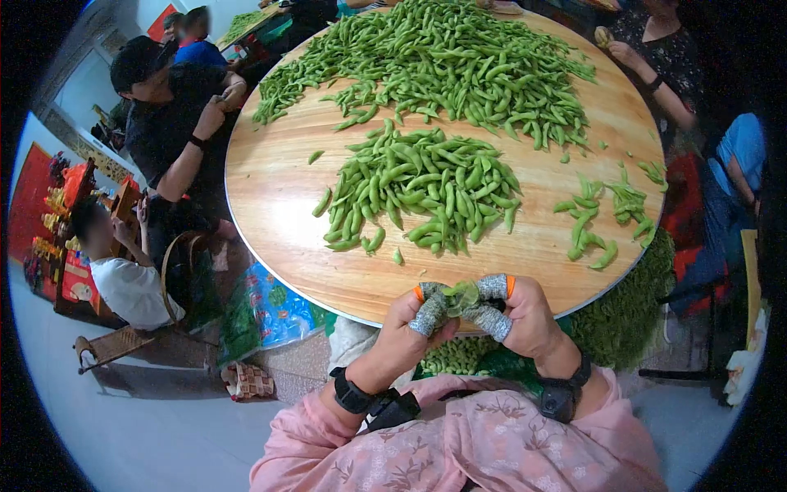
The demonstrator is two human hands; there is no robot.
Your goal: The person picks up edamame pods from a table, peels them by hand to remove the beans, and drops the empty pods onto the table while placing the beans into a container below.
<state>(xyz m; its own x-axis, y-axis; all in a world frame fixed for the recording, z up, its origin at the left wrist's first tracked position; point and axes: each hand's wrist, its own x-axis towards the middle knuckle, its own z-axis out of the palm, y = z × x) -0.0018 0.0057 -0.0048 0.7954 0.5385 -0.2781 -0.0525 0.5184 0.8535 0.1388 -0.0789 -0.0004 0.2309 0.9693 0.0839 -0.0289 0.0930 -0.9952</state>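
Between my hands, just over the near edge of the table, is a green edamame pod (pixel 461 297) that looks flattened or split. My left hand (pixel 422 324) pinches it from the left, with grey knitted covers on the thumb and a finger. From the other side my right hand (pixel 516 320) grips it too, wearing similar grey covers with orange at the edge. Fingertips partly hide the pod. Ahead of my hands lies a smaller pile of edamame pods (pixel 422 189), and behind it spreads a much larger heap (pixel 459 61).
The round wooden table (pixel 279 189) fills the middle. Loose pods (pixel 584 225) lie at its right. Shelled beans (pixel 459 357) sit below my hands. Green plant matter (pixel 627 307) is heaped under the right edge. Several people sit around, with a wicker chair (pixel 123 340) at left.
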